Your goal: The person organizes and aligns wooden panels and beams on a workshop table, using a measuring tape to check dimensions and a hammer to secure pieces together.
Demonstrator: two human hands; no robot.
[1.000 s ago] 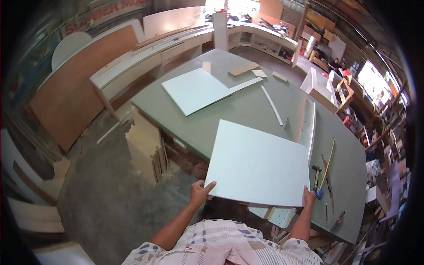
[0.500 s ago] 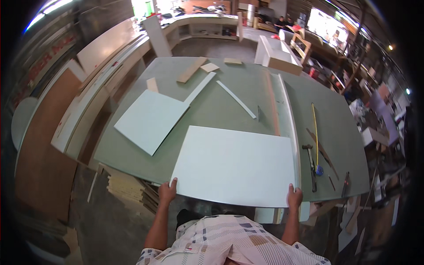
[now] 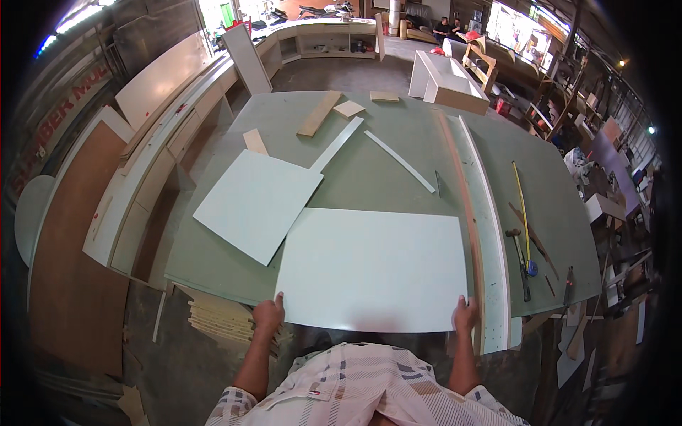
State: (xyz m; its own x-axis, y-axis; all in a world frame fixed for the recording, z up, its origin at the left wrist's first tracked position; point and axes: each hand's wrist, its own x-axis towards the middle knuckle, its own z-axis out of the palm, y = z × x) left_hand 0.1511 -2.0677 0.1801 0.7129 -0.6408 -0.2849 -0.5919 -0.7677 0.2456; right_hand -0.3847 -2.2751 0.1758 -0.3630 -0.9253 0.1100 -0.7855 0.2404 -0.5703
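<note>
Both hands are closed on the white panel [image 3: 373, 270]: its left edge, near the close corner, is gripped by the left hand [image 3: 268, 313], and its right edge, near the other close corner, by the right hand [image 3: 464, 314]. Each thumb is seen upright at the edge; the undersides of the grips are hidden. Flat, thin and rectangular, the panel is faced with a smooth, pale, faintly glossy skin, on which a soft dark reflection is seen near the close edge. Its long axis is laid left to right across the body, dipping slightly toward the right, while its short edges are pointed away over the worktable [image 3: 369, 184]. The table's near edge is overhung by it; whether its far part is supported by the dull green top cannot be told.

At its far left corner, a squarer white panel [image 3: 259, 202] is met in view, turned askew. Beyond are scattered a pale strip [image 3: 337, 145], a narrower white strip [image 3: 399, 162] and a rough-grained wooden board [image 3: 319, 113]. On the right, a long white-edged channel [image 3: 489, 234] is set lengthwise, and past it are placed a hammer [image 3: 521, 259] and a blue tape measure [image 3: 531, 268] with its yellow blade drawn out.
</note>
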